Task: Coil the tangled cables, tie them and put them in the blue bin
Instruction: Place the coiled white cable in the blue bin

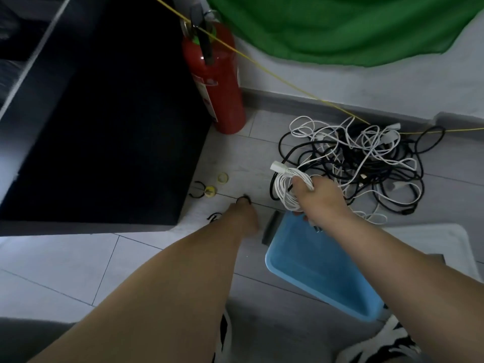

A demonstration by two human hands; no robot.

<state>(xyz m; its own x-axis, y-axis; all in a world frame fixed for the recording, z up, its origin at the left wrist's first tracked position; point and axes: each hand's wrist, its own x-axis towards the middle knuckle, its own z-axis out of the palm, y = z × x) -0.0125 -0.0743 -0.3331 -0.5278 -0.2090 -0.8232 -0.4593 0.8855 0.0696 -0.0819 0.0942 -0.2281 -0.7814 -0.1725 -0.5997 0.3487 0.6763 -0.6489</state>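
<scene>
My right hand is closed around the white cable coil and grips it by one side. The coil hangs just over the far end of the blue bin, and its white plug sticks out away from the bin. Some small metal part shows under this hand, but it is too blurred for me to name.

My left hand is down at the floor, left of the bin. Its fingertips are at a small black tie. I see the hand from behind and the fingers are mostly hidden, so I cannot tell whether it pinches the tie or only touches it.

The tangled cables, black and white together, lie on the floor beyond the bin, behind the coil. I cannot follow any single cable in them.

A dark flat piece lies just beside the bin's left edge; what it is, I cannot make out. Farther left of the bin are two yellow rings and another black tie. A red fire extinguisher stands well beyond the bin, with its top partly cut by a yellow cord.
</scene>
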